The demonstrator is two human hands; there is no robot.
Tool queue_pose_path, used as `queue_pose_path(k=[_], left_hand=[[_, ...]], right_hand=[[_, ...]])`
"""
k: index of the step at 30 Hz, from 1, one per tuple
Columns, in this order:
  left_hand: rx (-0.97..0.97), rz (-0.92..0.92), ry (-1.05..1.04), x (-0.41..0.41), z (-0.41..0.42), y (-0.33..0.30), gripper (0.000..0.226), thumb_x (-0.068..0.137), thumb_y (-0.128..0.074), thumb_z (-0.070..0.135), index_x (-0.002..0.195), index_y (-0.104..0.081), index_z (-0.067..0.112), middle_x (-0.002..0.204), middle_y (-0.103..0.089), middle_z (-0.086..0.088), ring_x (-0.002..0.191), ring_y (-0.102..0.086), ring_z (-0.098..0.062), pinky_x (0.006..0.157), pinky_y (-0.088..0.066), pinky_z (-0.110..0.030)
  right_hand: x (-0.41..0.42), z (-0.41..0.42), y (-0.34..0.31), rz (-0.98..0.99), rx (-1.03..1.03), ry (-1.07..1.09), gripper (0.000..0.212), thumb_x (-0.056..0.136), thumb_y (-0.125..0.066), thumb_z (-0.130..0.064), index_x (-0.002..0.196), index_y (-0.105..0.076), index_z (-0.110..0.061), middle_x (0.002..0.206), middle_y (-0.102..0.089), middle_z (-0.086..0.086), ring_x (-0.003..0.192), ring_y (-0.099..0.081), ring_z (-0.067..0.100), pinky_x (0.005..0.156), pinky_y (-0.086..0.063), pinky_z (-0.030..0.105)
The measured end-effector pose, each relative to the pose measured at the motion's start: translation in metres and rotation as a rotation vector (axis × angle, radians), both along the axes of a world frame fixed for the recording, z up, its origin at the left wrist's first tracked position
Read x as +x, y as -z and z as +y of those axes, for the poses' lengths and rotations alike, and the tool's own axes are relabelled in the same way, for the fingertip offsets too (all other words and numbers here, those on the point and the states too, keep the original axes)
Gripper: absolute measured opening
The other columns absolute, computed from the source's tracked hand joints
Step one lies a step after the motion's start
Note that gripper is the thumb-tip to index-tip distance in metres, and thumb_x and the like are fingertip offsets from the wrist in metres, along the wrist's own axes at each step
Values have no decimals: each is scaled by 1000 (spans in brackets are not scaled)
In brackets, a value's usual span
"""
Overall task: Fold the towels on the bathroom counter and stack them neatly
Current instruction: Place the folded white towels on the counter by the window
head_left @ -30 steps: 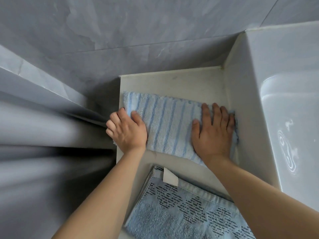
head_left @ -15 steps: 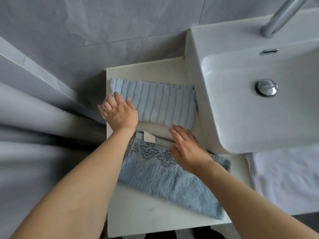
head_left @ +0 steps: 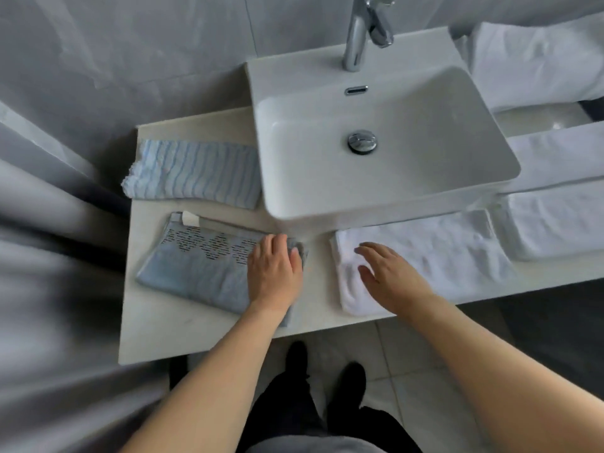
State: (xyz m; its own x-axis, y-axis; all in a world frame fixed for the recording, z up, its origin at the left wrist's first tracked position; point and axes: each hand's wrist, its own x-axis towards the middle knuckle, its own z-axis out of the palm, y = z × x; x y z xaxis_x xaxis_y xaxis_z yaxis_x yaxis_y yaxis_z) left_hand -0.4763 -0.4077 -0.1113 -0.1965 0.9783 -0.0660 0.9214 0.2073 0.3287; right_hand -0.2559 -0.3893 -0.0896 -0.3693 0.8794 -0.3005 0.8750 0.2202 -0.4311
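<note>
The counter (head_left: pixel 183 325) is running from the left wall to the right edge of the view, its bare front-left corner lying open below the towels. The sink (head_left: pixel 385 152) is sitting on it at centre, its front wall overhanging toward the near edge, and the tap (head_left: pixel 358 34) is standing behind the basin.

To the right, white towels are lying in folds: one (head_left: pixel 552 223) beside the sink, another (head_left: pixel 536 57) at the back. A white towel (head_left: pixel 451 253) is lying flat in front of the sink, its near-left corner reaching the counter's front edge. The right hand (head_left: pixel 389 276) is hovering over or resting on its left end, fingers spread and straight; contact cannot be told.

Left of the sink, the striped towel (head_left: pixel 196 173) is lying folded at the back, its left end jutting slightly past the counter's side edge. Nearer, the blue towel (head_left: pixel 196 266) is lying folded and slanted, a bare strip separating the two. The left hand (head_left: pixel 273 273) is pressing flat on its right end, fingers together and straight.
</note>
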Motion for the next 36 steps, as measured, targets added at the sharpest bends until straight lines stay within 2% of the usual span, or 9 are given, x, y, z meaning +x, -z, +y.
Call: queue_pose_path(k=[4, 8, 13, 18, 24, 26, 29, 33, 36], left_hand=[[-9, -137, 103, 67, 14, 1, 40, 90, -34, 32, 106, -61, 7, 106, -62, -13, 96, -58, -34, 84, -44, -42], [-116, -286, 172, 130, 35, 9, 27, 97, -41, 22, 113, -58, 8, 118, -57, -8, 110, -52, -26, 91, -39, -33], [-190, -359, 95, 216, 59, 10, 24, 97, -42, 20, 114, -56, 10, 123, -54, -4, 113, -50, -24, 89, -39, -30], [-145, -278, 223, 315, 82, -2, 30, 98, -41, 20, 122, -54, 9, 131, -50, -4, 118, -48, -23, 92, -41, -32], [-217, -531, 163, 414, 121, -36, 38, 99, -42, 25, 136, -42, 15, 141, -42, -1, 126, -45, -20, 100, -36, -30], [-216, -562, 119, 440, 153, -35, 43, 98, -44, 25, 139, -39, 15, 146, -37, -3, 132, -40, -21, 105, -33, -31], [-171, -414, 83, 466, 203, -22, 48, 93, -48, 19, 139, -39, 7, 147, -35, -12, 135, -35, -30, 111, -28, -35], [-200, -67, 157, 487, 257, 0, 54, 90, -47, 20, 141, -36, 8, 153, -25, -14, 141, -24, -32, 116, -19, -41], [-309, 151, 152, 489, 298, 10, 62, 88, -47, 26, 146, -28, 12, 156, -22, -11, 143, -19, -30, 117, -15, -46]], right_hand=[[67, 9, -1, 27, 7, 229, 42, 100, -45, -21, 141, -46, -11, 147, -44, 4, 136, -38, 22, 111, -29, 32], [122, 21, -2, 83, 25, 509, 42, 98, -47, -18, 139, -48, -12, 146, -45, 2, 129, -45, 25, 106, -32, 33], [216, 47, -6, 106, 11, 594, 43, 96, -47, -16, 138, -48, -10, 145, -45, 6, 122, -49, 28, 108, -36, 40], [322, 89, -9, 106, 0, 636, 43, 97, -43, -18, 139, -47, -13, 147, -43, 4, 126, -46, 26, 108, -36, 40], [403, 149, -20, 228, -56, 913, 49, 98, -40, -22, 146, -35, -14, 151, -35, 7, 135, -38, 25, 108, -37, 41], [424, 177, -21, 289, -53, 1021, 53, 97, -41, -24, 148, -32, -14, 151, -35, 8, 127, -44, 26, 97, -42, 39], [452, 219, -14, 346, -124, 1192, 59, 94, -45, -27, 150, -29, -17, 150, -32, 8, 106, -47, 24, 79, -40, 37], [490, 267, 8, 173, -115, 1097, 74, 89, -54, -32, 152, -19, -19, 156, -19, 5, 131, -37, 30, 93, -44, 42], [521, 306, 24, 118, -118, 988, 95, 82, -64, -46, 154, -9, -19, 160, -13, 6, 141, -26, 31, 109, -36, 50]])
